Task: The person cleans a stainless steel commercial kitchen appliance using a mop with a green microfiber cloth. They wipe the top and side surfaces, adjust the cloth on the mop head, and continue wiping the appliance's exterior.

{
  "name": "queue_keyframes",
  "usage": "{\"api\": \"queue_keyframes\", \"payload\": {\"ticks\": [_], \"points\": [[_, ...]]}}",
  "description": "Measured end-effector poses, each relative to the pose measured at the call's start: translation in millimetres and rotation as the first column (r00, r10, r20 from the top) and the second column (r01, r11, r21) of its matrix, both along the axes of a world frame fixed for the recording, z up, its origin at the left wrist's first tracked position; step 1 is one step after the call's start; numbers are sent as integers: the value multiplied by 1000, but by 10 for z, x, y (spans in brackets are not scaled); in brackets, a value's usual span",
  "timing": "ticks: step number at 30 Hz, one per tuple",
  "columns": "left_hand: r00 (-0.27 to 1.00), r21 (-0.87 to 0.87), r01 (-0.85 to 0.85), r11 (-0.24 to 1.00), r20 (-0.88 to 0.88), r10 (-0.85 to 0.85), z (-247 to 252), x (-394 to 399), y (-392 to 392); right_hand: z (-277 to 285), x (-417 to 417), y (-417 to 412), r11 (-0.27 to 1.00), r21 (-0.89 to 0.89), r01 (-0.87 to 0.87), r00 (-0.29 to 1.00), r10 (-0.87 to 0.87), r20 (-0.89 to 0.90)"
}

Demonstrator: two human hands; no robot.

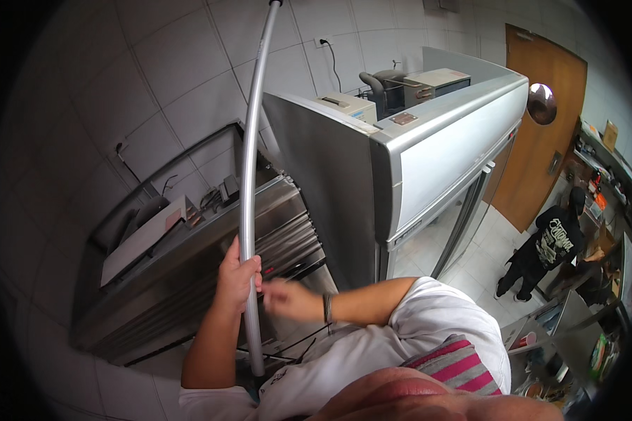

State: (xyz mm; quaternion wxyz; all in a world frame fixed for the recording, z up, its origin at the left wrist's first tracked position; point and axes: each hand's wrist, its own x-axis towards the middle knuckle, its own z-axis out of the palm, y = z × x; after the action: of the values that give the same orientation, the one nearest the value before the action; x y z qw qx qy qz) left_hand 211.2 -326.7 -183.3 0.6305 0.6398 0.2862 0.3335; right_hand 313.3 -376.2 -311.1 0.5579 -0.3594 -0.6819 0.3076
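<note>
A long silver metal pole [249, 158] stands almost upright before me, with a dark cap at its top end. My left hand [237, 276] is wrapped around its lower part. Just right of the pole is my right hand [292, 301], blurred, with its fingers partly curled. Whether those fingertips touch the pole or my left hand, I cannot tell. A dark band [327, 308] circles my right wrist. The pole's lower end reaches down beside my white shirt [342, 363].
A tall stainless-steel refrigerator [326, 184] with glass doors stands ahead right. Behind the pole is a lower steel unit [189, 268] with machinery on top. A person [550, 244] in dark clothes stands by cluttered shelves [605, 158] near a wooden door [547, 137].
</note>
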Motion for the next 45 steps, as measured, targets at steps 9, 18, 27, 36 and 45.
{"api": "queue_keyframes", "payload": {"ticks": [9,18,27,36,45], "points": [[999,-64,28,998,34,-26,-266,-45,-48,1840,991,825,989,-139,-48,713,-63,-698],[991,-151,76,986,125,-57,-451,-205,-32,1734,732,1060,998,-52,-38,742,-6,-671],[999,-183,17,983,41,-9,-646,-414,-22,1453,553,1111,991,-120,-60,711,-42,-702],[999,-75,-41,996,-31,39,-595,-307,177,1414,645,1428,987,-124,-98,704,-19,-710],[1000,-77,-9,997,11,10,-368,128,415,1619,999,1766,992,-127,-13,696,-83,-714]]}}
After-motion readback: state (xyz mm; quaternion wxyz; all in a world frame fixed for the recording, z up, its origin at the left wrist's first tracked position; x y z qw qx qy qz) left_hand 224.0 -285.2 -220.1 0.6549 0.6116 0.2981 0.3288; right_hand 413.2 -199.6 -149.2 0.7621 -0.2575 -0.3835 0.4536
